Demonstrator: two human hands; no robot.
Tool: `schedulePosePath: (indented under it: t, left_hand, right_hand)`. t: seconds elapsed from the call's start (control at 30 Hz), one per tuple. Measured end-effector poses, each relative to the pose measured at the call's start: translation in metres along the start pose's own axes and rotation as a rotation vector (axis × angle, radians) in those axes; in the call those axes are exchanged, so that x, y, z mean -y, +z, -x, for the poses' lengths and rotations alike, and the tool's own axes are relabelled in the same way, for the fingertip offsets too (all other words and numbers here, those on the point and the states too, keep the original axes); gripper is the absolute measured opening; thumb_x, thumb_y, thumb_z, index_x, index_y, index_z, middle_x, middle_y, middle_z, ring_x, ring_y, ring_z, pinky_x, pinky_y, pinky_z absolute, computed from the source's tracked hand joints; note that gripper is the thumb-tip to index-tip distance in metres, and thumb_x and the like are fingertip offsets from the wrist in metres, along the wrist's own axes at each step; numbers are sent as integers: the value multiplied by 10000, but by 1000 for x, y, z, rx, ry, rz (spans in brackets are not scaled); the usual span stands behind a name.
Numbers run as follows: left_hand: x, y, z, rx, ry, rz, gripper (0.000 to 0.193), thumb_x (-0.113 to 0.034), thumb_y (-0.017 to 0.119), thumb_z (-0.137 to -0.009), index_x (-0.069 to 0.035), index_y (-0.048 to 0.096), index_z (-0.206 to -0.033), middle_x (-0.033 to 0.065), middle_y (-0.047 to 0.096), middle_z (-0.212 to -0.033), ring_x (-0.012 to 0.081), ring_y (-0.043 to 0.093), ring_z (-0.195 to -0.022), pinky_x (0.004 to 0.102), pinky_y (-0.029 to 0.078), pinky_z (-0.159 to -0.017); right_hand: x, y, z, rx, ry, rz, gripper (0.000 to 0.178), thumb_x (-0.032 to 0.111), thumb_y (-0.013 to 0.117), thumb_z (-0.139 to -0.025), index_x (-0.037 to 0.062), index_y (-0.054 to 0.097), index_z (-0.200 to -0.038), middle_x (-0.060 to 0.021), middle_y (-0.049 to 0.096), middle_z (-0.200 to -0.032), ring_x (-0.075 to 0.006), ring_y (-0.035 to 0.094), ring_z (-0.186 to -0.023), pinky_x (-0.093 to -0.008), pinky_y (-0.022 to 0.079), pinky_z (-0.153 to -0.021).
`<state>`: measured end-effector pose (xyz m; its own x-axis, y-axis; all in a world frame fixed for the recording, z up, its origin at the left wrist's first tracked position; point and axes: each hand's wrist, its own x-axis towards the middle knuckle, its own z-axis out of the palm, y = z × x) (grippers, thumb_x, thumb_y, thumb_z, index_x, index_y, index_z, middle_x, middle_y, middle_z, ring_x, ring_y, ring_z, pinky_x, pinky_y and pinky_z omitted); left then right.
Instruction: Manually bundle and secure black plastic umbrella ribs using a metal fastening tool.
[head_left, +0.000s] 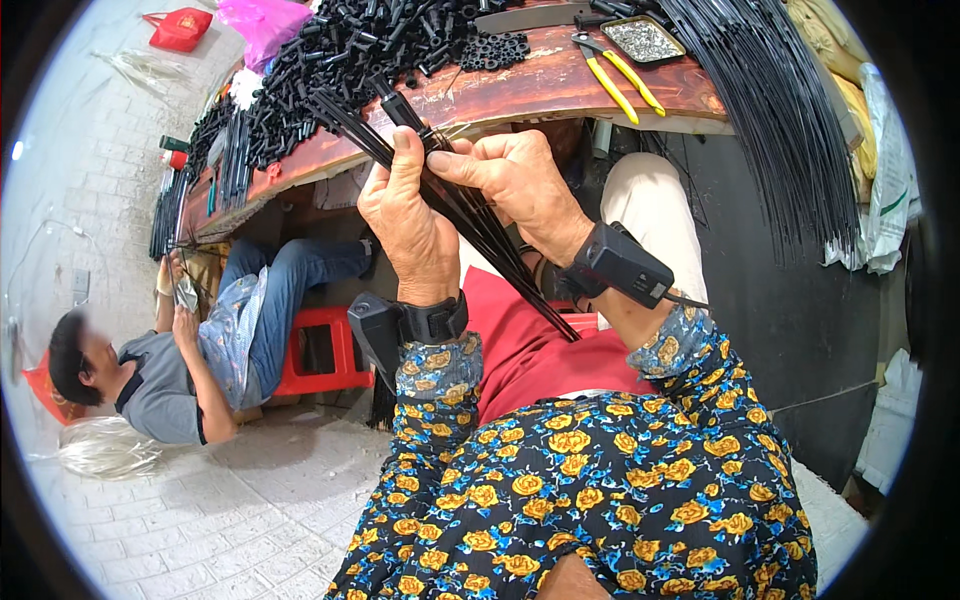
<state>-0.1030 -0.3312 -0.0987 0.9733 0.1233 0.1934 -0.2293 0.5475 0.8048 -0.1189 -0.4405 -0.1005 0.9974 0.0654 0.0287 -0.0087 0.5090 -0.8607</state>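
My left hand (410, 225) is closed around a bundle of long thin black rods (512, 265), its thumb pointing up along them. The bundle slants from the table edge down to the red cloth over my lap. At the bundle's upper end sits a short black tubular piece (398, 108), just above my left thumb. My right hand (520, 180) is closed in a pinch against the rods below that piece. A few thin pale slivers stick out by its fingers. What exactly the right fingertips grip is hidden.
Black tube pieces (330, 90) heap the wooden table (560, 75). Yellow-handled pliers (620, 80), a metal tin (643, 42) of small bits and a long blade (530, 18) lie there. More black rods (770, 130) overhang at right. A co-worker (190, 370) sits left beside a red stool (325, 350).
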Motion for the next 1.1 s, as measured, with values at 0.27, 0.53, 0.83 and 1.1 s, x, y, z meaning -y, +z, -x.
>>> schedulePosePath:
  t: [0.27,0.53,0.83,1.1]
  left_hand:
    - [1,10,7,-20,-31,-94,225,-175,638,-930,41,609,-875,143,673,-814,204,673,-712,290,556,-642]
    - [3,2,-3,8,-103,4,218,-179,654,-918,29,606,-872,141,670,-801,215,676,-693,299,567,-614]
    - [11,3,-7,-12,-93,-18,234,-202,654,-919,18,585,-876,111,660,-817,197,667,-705,282,560,-618]
    - [2,12,-3,95,-185,18,268,-245,597,-954,23,586,-946,160,679,-863,220,683,-743,310,574,-646]
  right_hand:
    - [-25,-11,-11,-137,-137,171,234,155,788,-785,-44,693,-706,-18,645,-643,-39,544,-544,-212,411,-455]
    - [-10,-11,-1,-69,-121,225,317,242,763,-821,-40,683,-700,-55,668,-804,-29,530,-582,-195,423,-432]
    - [-9,-17,-9,-60,-377,314,327,270,739,-847,-17,677,-702,3,621,-659,-13,518,-537,-181,419,-418]
    - [6,-36,-7,94,89,67,313,328,791,-776,42,704,-867,-17,662,-694,-62,600,-508,-161,275,-342]
